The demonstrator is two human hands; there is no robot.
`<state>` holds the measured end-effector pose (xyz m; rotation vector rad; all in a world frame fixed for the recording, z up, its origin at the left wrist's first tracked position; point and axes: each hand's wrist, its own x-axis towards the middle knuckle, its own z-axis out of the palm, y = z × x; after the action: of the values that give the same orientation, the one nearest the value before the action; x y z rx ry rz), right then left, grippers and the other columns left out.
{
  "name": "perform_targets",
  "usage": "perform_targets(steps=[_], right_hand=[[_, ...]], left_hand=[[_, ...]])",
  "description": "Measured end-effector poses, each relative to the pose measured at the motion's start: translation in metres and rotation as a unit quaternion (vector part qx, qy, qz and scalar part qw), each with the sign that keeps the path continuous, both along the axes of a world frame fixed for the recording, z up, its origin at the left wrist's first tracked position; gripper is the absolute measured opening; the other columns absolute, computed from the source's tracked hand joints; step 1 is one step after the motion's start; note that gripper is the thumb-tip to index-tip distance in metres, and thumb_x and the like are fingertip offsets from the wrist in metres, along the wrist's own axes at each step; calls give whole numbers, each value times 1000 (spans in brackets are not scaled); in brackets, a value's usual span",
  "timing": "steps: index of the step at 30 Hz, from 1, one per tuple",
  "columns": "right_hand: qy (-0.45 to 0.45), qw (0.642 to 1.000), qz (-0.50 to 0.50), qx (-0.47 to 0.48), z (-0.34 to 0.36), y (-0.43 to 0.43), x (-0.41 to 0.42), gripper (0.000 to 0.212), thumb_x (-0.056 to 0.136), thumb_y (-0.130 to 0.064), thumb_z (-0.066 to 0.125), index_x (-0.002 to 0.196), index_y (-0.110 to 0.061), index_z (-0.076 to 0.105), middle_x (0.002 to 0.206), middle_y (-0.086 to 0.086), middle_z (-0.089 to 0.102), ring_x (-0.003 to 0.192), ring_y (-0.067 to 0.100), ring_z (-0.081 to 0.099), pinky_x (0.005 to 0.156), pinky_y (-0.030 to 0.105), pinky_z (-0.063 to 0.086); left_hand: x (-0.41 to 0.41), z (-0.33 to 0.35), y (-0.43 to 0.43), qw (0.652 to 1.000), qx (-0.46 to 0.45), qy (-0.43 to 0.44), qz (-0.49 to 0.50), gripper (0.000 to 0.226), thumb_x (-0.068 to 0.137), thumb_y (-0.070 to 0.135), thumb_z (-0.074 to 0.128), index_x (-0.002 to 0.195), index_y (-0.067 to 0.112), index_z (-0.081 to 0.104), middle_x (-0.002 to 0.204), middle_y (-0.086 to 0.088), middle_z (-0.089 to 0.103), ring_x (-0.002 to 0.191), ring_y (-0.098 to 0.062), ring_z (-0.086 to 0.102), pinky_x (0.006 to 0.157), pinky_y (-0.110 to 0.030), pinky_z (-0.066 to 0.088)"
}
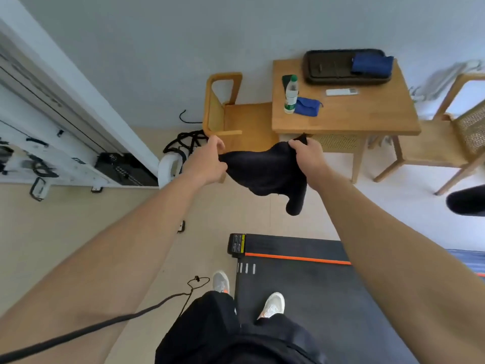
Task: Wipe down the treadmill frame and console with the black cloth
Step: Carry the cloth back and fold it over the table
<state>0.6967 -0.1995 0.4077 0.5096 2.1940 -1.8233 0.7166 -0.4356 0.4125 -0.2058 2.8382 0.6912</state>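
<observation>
Two hands, left hand (210, 160) and right hand (311, 157), stretch black cloth (265, 169) edges.

I have both arms outstretched, my left hand (210, 160) and right hand (308, 158) each pinching closed, level.

Treadmill (301, 290): running off the frame's bottom and right edges, partly hiding behind the right forearm. Chair (456, 137), right: edge cutting it off.

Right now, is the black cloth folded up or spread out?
Spread, loosely: the black cloth hangs between the left hand and right hand, each pinching a top edge, sagging in the middle.
</observation>
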Motion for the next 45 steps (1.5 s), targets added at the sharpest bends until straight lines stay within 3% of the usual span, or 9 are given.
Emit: perform_targets(steps=[3, 8, 12, 16, 22, 29, 33, 39, 45], right_hand=[[4, 999, 35, 3, -3, -42, -8, 20, 96, -27, 56, 80, -15, 54, 74, 4, 56, 71, 18, 56, 71, 35, 46], [8, 995, 96, 22, -27, -122, -20, 27, 98, -36, 58, 97, -10, 66, 94, 13, 71, 86, 25, 69, 76, 38, 55], [33, 990, 135, 27, -88, -202, -31, 26, 99, -37, 59, 90, -14, 67, 86, 2, 70, 79, 17, 67, 62, 27, 49], [57, 984, 161, 50, -168, -300, -41, 28, 100, -35, 58, 94, -10, 69, 93, 7, 72, 86, 23, 69, 69, 30, 55], [69, 988, 122, 59, -194, -408, -44, 34, 96, -37, 60, 99, -4, 67, 98, 16, 73, 94, 33, 69, 91, 52, 55], [14, 998, 68, 4, -196, -446, -90, 18, 96, -36, 63, 87, -21, 68, 92, 3, 73, 92, 23, 69, 84, 39, 57], [-10, 998, 21, -56, -209, -447, -125, 12, 96, -34, 64, 91, -22, 64, 97, 0, 71, 94, 20, 67, 76, 34, 54], [-18, 992, -70, -100, -227, -420, -190, 12, 96, -34, 64, 91, -24, 60, 102, 0, 69, 96, 22, 66, 85, 42, 58], [21, 983, -167, -70, -233, -364, -240, 10, 94, -30, 69, 86, -24, 68, 93, 0, 71, 92, 19, 68, 80, 34, 59]], left_hand=[[1, -5, -42, 1000, -18, -9, 24, 22, 92, 20, 57, 113, 25, 61, 102, 3, 66, 89, -20, 60, 65, -33, 43], [2, -33, -117, 997, -39, 12, 71, 14, 92, 25, 52, 97, 25, 65, 86, 0, 69, 79, -23, 64, 61, -32, 47], [0, -90, -183, 993, -33, 52, 97, 9, 96, 28, 52, 93, 23, 60, 82, 2, 60, 78, -21, 57, 55, -30, 33], [-8, -166, -260, 995, 13, 71, 75, 10, 94, 28, 59, 94, 21, 66, 82, 2, 64, 78, -19, 61, 58, -29, 40], [-22, -192, -347, 990, 80, 82, 80, 19, 86, 32, 66, 103, 29, 75, 112, 5, 69, 103, -20, 63, 86, -40, 55], [-71, -179, -401, 983, 12, 178, 50, 18, 95, 29, 63, 105, 19, 75, 125, 2, 57, 120, -19, 49, 86, -28, 38], [-117, -187, -410, 985, 16, 171, 35, 17, 95, 29, 61, 102, 21, 75, 105, 6, 58, 101, -15, 54, 76, -29, 40], [-210, -196, -394, 991, 55, 102, 60, 16, 96, 29, 61, 105, 21, 72, 85, 9, 64, 86, -18, 63, 73, -30, 48], [-297, -197, -329, 962, 263, -32, 62, 11, 94, 24, 68, 102, 18, 71, 82, -1, 67, 53, -11, 57, 48, -23, 41]])
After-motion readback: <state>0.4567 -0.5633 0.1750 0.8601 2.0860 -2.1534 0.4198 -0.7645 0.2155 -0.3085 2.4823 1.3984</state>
